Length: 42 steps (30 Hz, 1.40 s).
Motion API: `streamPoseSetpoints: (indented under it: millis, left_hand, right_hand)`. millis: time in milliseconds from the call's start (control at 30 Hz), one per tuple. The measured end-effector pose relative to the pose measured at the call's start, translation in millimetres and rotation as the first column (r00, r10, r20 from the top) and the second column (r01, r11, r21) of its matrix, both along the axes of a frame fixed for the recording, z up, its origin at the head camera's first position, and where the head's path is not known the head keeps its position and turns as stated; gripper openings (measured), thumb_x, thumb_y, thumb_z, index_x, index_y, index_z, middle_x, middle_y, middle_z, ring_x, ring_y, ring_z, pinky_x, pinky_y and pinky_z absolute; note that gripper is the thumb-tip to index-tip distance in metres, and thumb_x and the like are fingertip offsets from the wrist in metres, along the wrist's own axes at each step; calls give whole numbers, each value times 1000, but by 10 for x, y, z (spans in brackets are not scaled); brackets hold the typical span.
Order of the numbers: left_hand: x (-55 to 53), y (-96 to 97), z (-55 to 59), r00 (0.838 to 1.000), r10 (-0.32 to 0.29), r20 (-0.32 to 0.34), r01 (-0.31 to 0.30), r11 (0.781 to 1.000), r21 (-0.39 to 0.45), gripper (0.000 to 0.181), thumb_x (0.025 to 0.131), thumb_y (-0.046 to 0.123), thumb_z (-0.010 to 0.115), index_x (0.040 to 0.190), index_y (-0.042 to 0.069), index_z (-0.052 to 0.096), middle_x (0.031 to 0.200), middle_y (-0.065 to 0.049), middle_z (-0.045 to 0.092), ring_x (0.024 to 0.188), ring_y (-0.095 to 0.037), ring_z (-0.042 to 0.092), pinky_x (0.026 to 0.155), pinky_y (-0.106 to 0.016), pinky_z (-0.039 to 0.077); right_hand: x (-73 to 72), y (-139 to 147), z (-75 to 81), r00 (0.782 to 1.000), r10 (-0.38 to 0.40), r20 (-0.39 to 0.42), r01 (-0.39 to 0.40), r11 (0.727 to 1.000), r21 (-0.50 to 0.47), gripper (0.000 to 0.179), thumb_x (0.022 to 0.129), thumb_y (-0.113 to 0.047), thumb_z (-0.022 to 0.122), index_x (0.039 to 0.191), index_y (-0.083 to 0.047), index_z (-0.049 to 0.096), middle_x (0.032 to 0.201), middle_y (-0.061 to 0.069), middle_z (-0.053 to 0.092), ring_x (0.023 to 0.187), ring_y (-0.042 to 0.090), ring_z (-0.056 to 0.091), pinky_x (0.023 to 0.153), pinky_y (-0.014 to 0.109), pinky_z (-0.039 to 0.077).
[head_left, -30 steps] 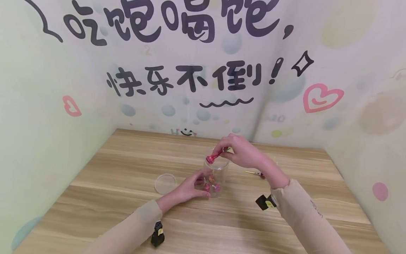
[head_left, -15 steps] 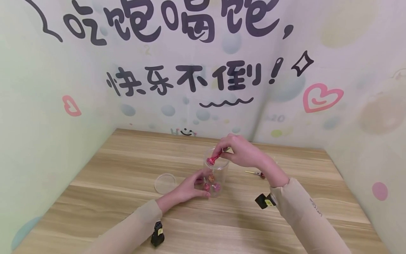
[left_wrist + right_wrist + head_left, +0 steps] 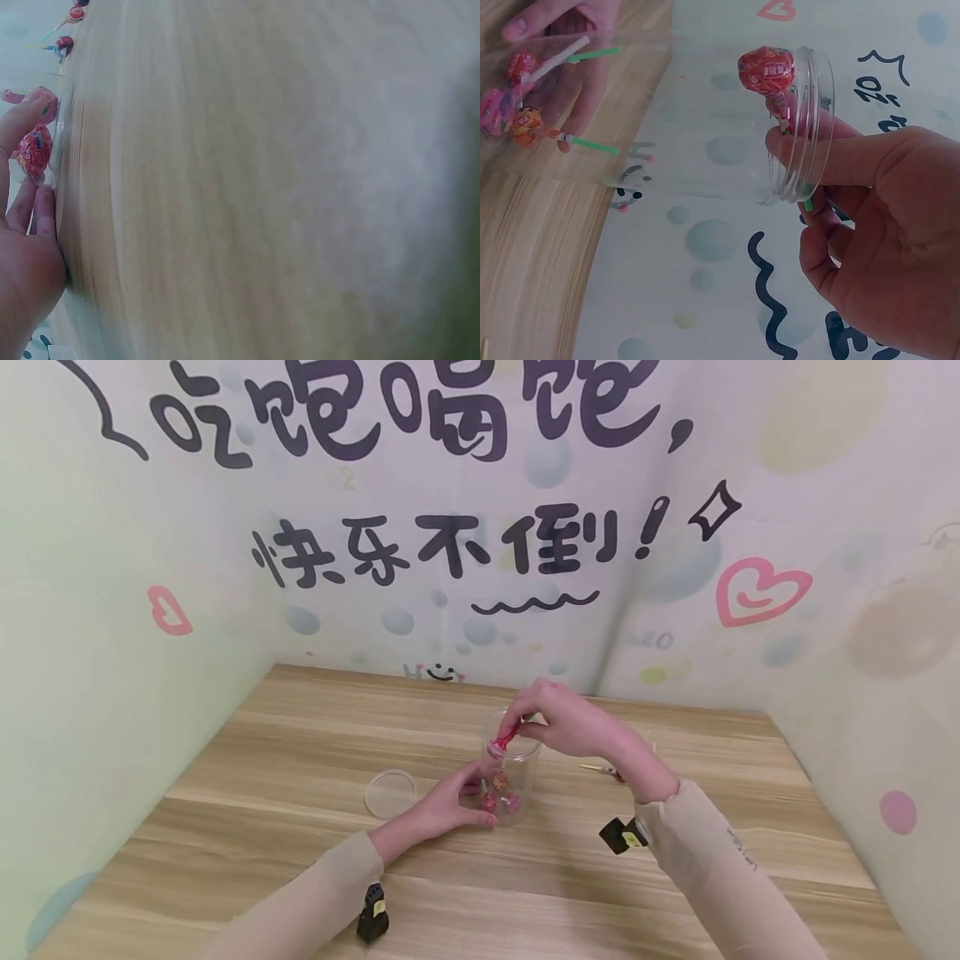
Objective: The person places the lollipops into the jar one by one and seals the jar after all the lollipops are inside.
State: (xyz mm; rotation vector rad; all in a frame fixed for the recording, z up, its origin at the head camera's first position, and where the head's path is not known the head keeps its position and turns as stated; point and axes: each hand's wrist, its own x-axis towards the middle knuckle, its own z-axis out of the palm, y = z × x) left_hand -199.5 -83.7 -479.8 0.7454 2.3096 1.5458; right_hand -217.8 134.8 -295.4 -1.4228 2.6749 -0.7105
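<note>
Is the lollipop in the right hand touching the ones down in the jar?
Apart. The right wrist view shows the held lollipop high in the jar, with a clear gap down to the lower lollipops.

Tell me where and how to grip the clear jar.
Grip the clear jar round its lower wall, probably best from the person's left: it stands upright, its sides look straight, and the right hand is at its open mouth.

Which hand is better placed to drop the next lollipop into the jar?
Probably the right hand: it pinches a red lollipop inside the mouth of the jar, while the left hand holds the jar's side.
</note>
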Motion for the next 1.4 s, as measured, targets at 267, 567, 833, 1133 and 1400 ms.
streamPoseSetpoints:
  millis: [267,567,833,1133,1400]
  left_hand:
    - [8,16,-4,1000,-4,4,4,1000,8,82,81,13,81,151,12,37,146,-10,52,134,-26,49,114,-40,42]
    - [6,25,6,1000,-6,1,6,1000,9,79,81,13,81,148,9,40,145,-13,53,133,-28,49,114,-44,43]
    - [-6,-3,4,1000,-4,-13,5,1000,8,81,82,14,81,150,10,38,146,-13,53,134,-29,49,113,-46,42]
    - [-18,-2,4,1000,-4,-9,5,1000,17,82,82,15,81,151,8,36,147,-17,50,133,-33,49,113,-50,42]
    - [-6,10,-8,1000,-4,-12,4,1000,10,80,82,14,80,150,7,38,148,-16,50,136,-33,47,114,-51,41]
  right_hand:
    - [-6,4,-16,1000,9,-2,-9,1000,-6,20,89,-1,68,93,-18,78,92,-10,76,90,7,66,87,30,55]
    - [6,10,-9,1000,-21,22,21,1000,0,22,90,0,67,100,-17,77,98,-7,76,95,10,68,88,33,56]
    - [32,21,-26,994,-100,53,101,995,-14,25,93,-3,63,110,-18,75,111,-4,75,108,18,63,94,43,53]
    - [51,62,-35,991,-124,52,128,989,-79,23,95,-5,62,110,-17,75,112,-5,74,108,15,64,92,36,54]
    - [63,253,-40,971,-227,72,237,950,-204,24,97,-10,61,115,-19,72,114,-3,74,97,12,65,83,31,55]
